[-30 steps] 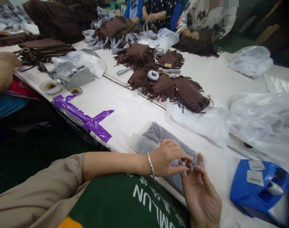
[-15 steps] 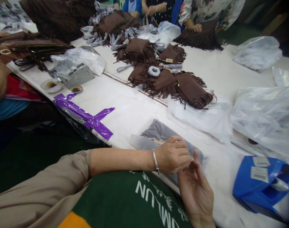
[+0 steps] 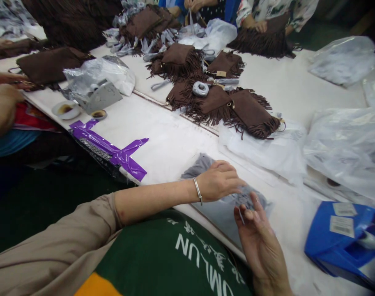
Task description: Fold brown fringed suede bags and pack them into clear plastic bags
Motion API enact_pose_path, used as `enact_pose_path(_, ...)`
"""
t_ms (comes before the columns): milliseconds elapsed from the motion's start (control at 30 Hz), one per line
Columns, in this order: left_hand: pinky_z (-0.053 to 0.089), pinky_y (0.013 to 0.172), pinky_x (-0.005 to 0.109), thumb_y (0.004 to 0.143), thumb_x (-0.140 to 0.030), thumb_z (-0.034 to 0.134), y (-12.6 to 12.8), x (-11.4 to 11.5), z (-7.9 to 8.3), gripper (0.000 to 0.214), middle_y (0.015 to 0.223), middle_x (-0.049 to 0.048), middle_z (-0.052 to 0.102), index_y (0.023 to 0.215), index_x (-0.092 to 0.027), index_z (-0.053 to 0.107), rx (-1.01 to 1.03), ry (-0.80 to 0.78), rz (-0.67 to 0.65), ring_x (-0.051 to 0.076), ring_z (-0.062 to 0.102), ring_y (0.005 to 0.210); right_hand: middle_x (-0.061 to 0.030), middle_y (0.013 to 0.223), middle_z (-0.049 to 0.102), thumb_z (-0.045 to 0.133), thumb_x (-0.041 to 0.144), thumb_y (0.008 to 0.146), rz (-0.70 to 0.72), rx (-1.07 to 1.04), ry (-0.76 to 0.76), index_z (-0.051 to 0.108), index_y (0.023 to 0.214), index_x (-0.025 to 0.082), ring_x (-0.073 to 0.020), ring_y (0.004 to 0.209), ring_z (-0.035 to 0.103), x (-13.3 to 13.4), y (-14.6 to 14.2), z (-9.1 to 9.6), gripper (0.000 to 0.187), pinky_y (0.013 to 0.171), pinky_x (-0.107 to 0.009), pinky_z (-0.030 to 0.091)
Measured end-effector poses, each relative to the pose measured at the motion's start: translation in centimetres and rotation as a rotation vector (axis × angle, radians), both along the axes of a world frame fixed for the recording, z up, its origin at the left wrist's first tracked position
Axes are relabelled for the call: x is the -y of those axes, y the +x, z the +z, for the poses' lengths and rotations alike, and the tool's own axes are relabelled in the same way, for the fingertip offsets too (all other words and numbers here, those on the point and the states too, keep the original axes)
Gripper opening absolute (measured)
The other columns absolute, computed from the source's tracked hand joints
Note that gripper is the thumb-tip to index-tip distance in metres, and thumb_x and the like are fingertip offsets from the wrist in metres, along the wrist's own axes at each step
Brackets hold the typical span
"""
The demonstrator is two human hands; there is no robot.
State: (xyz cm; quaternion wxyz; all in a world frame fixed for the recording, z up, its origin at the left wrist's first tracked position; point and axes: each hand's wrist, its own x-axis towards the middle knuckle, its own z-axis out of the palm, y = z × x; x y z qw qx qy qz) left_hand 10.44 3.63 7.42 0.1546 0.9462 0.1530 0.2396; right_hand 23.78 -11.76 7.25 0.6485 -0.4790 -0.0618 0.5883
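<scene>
A grey, soft-looking bundle in a clear plastic bag [image 3: 218, 209] lies at the table's near edge. My left hand [image 3: 219, 181], with a silver bangle at the wrist, stretches flat over the bag, its fingers pointing right; its fingertips are partly hidden. Just right of it, my right hand [image 3: 261, 242] is raised palm up over the bag's near right corner. Its fingers are curled, and a thin pale strip shows at the fingertips; what it is made of I cannot make out.
A blue tape dispenser [image 3: 344, 242] stands at the right. Brown fringed bags [image 3: 255, 111] lie mid-table, with plastic bags [image 3: 347, 152] beyond. Purple tape [image 3: 107, 146] covers the near left edge, by a grey metal holder [image 3: 101, 98]. Other people's hands [image 3: 258, 26] work at the far side and left.
My hands have moved apart: the left has shifted up and left, the right slightly down and right. At the left, a co-worker's brown bag now lies flatter on the table.
</scene>
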Motion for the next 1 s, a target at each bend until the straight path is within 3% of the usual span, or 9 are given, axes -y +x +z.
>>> enact_pose_path(67, 0.034, 0.090, 0.037, 0.088, -0.047, 0.050, -0.5, -0.1, -0.8, 0.035, 0.100, 0.0051, 0.065, 0.108, -0.021, 0.061, -0.123, -0.112, 0.070, 0.020, 0.051, 0.100, 0.0044, 0.076, 0.053, 0.062, 0.025, 0.080, 0.062, 0.073, -0.010, 0.045, 0.131, 0.027, -0.0113, 0.093, 0.054, 0.2, 1.7, 0.0, 0.054, 0.109, -0.033, 0.026)
enact_pose_path(167, 0.036, 0.079, 0.034, 0.079, -0.057, 0.058, -1.3, 0.4, -1.9, 0.041, 0.093, 0.0059, 0.065, 0.092, -0.020, 0.066, -0.288, -0.204, 0.023, 0.023, 0.051, 0.094, 0.0039, 0.072, 0.052, 0.062, 0.030, 0.080, 0.200, 0.232, -0.057, 0.040, 0.135, 0.029, -0.0135, 0.094, 0.053, 0.3, 4.5, -0.1, 0.059, 0.108, -0.034, 0.025)
enact_pose_path(267, 0.034, 0.075, 0.033, 0.081, -0.048, 0.060, -1.3, 0.9, -2.6, 0.029, 0.084, 0.0045, 0.066, 0.076, -0.019, 0.065, -0.376, -0.196, -0.066, 0.021, 0.051, 0.087, 0.0019, 0.073, 0.056, 0.060, 0.036, 0.081, 0.410, 0.516, -0.098, 0.033, 0.138, 0.030, -0.0173, 0.099, 0.051, -0.5, 7.0, 0.2, 0.064, 0.105, -0.037, 0.027)
enact_pose_path(367, 0.033, 0.072, 0.034, 0.085, -0.038, 0.057, -0.5, 0.8, -2.7, 0.025, 0.085, 0.0059, 0.066, 0.075, -0.017, 0.063, -0.431, -0.140, -0.027, 0.020, 0.051, 0.085, 0.0012, 0.076, 0.059, 0.055, 0.040, 0.084, 0.711, 0.832, -0.056, 0.024, 0.142, 0.029, -0.0191, 0.095, 0.054, -2.3, 8.4, 1.1, 0.066, 0.099, -0.039, 0.033)
enact_pose_path(533, 0.033, 0.071, 0.035, 0.086, -0.037, 0.056, 1.2, 0.2, -3.5, 0.026, 0.085, 0.0080, 0.066, 0.078, -0.014, 0.064, -0.456, -0.071, 0.042, 0.022, 0.052, 0.087, 0.0009, 0.079, 0.061, 0.049, 0.035, 0.086, 1.075, 1.368, 0.104, 0.024, 0.142, 0.028, -0.0186, 0.078, 0.057, -6.2, 8.7, 1.5, 0.062, 0.084, -0.038, 0.041)
enact_pose_path(733, 0.033, 0.073, 0.036, 0.086, -0.039, 0.056, 2.1, 0.4, -5.4, 0.027, 0.085, 0.0076, 0.066, 0.081, -0.014, 0.065, -0.419, -0.050, 0.106, 0.022, 0.052, 0.086, -0.0028, 0.074, 0.063, 0.057, 0.024, 0.077, 1.354, 1.848, 0.167, 0.032, 0.140, 0.020, -0.0218, 0.075, 0.056, -9.8, 7.8, -1.7, 0.067, 0.079, -0.037, 0.038)
enact_pose_path(867, 0.033, 0.074, 0.037, 0.086, -0.038, 0.057, 2.2, 0.5, -5.8, 0.026, 0.084, 0.0066, 0.066, 0.081, -0.014, 0.064, -0.411, -0.025, 0.111, 0.023, 0.052, 0.087, -0.0098, 0.074, 0.065, 0.065, 0.029, 0.074, 1.412, 2.067, 0.068, 0.026, 0.142, 0.011, -0.0265, 0.078, 0.058, -10.6, 7.2, -2.9, 0.080, 0.075, -0.037, 0.038)
enact_pose_path(933, 0.033, 0.074, 0.037, 0.086, -0.038, 0.057, 2.2, 0.5, -6.0, 0.025, 0.084, 0.0061, 0.065, 0.080, -0.014, 0.064, -0.407, -0.016, 0.106, 0.023, 0.051, 0.087, -0.0136, 0.073, 0.065, 0.067, 0.038, 0.074, 1.340, 2.185, -0.096, 0.023, 0.143, 0.008, -0.0282, 0.073, 0.059, -10.8, 7.6, -2.6, 0.087, 0.070, -0.038, 0.038)
enact_pose_path(1000, 0.033, 0.075, 0.037, 0.086, -0.036, 0.057, 2.2, 0.5, -6.1, 0.024, 0.084, 0.0061, 0.065, 0.079, -0.014, 0.063, -0.413, -0.018, 0.107, 0.023, 0.051, 0.087, -0.0155, 0.072, 0.064, 0.066, 0.045, 0.074, 1.158, 2.243, -0.252, 0.023, 0.143, 0.009, -0.0298, 0.070, 0.059, -10.6, 8.3, -2.0, 0.089, 0.068, -0.041, 0.039)
